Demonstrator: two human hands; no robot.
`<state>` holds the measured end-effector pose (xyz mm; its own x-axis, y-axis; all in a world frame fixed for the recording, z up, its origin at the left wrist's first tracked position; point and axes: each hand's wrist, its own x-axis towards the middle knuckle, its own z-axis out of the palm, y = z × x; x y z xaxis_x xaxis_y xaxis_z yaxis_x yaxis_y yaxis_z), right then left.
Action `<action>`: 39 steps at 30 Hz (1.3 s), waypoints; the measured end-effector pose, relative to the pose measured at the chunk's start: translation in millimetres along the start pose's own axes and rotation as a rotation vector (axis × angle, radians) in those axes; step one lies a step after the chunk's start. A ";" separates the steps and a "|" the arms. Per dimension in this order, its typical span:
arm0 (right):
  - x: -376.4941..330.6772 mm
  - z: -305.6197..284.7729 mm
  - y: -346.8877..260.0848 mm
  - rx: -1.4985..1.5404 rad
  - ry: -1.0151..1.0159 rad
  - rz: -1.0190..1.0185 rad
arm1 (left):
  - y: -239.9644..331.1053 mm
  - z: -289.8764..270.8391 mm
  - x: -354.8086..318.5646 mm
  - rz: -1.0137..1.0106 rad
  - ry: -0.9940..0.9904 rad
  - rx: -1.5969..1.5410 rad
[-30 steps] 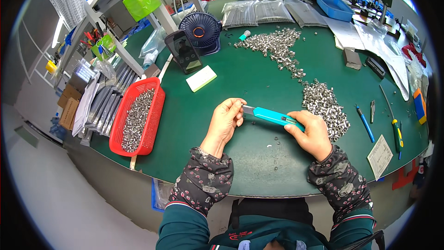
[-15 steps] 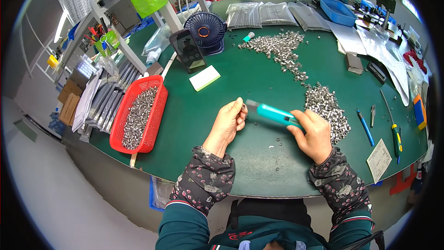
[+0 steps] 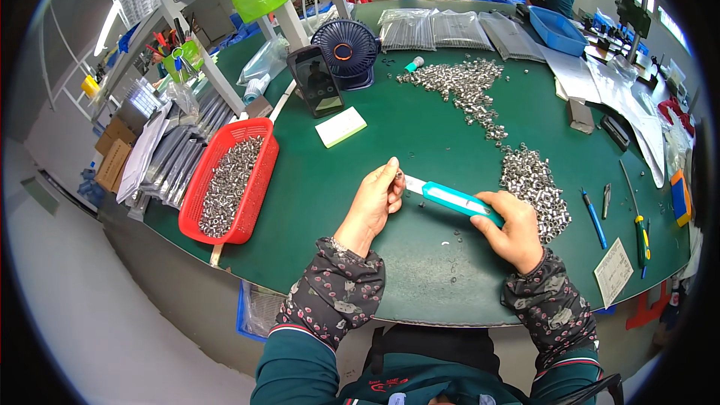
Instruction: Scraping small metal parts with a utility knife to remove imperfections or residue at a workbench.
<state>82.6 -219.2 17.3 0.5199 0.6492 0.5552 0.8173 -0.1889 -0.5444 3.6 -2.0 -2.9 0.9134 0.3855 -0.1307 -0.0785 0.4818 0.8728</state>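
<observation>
My right hand point(image 3: 513, 226) grips the rear of a teal utility knife point(image 3: 457, 199) whose blade points left. My left hand point(image 3: 373, 202) pinches a small metal part point(image 3: 398, 176) at the blade tip. Both hands hover low over the green table mat point(image 3: 390, 135). A heap of small silver metal parts point(image 3: 531, 184) lies just right of the knife. A longer trail of the same parts point(image 3: 463, 86) runs toward the back of the table.
A red basket point(image 3: 259, 180) of metal parts sits at the left edge. Behind stand a phone on a stand point(image 3: 316, 81), a dark blue fan point(image 3: 346, 51) and a white pad point(image 3: 340, 127). Pens and a screwdriver point(image 3: 639, 219) lie at right. People sit at a far bench.
The view has shifted slightly. My hands stay together at the knife tip, with only small finger movements at the blade.
</observation>
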 end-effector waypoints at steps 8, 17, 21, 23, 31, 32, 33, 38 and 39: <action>0.9 0.5 -2.9 0.010 0.062 -0.005 | 0.1 0.8 -3.5 -0.031 -0.053 0.117; 3.0 -1.6 1.7 -0.348 0.170 0.026 | 1.8 4.1 -5.9 0.027 -0.069 -0.066; -2.0 -0.5 8.0 -0.491 0.142 0.035 | 2.1 6.5 -6.2 0.031 -0.112 -0.020; -3.4 -0.1 8.8 -0.541 0.082 0.021 | 1.6 7.5 -6.5 0.014 -0.124 0.007; 3.5 2.1 -3.9 -0.138 0.165 0.043 | 3.7 4.5 -3.5 0.049 -0.066 0.018; 2.9 3.9 -4.0 -0.092 0.176 0.037 | 3.3 2.7 -4.6 0.050 -0.055 0.020; 2.2 4.3 -1.2 -0.070 0.151 0.077 | 3.4 2.5 -3.3 0.044 -0.051 0.022; 0.6 1.5 -0.1 0.077 -0.044 0.254 | -0.1 1.5 0.1 0.063 0.001 0.020; 0.4 0.9 -1.0 0.084 -0.071 0.235 | -0.3 0.5 -0.2 0.070 -0.007 0.023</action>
<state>81.8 -218.0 17.5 0.6720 0.6454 0.3632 0.6508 -0.2806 -0.7055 3.7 -2.6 -2.9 0.9088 0.4119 -0.0660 -0.1326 0.4354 0.8904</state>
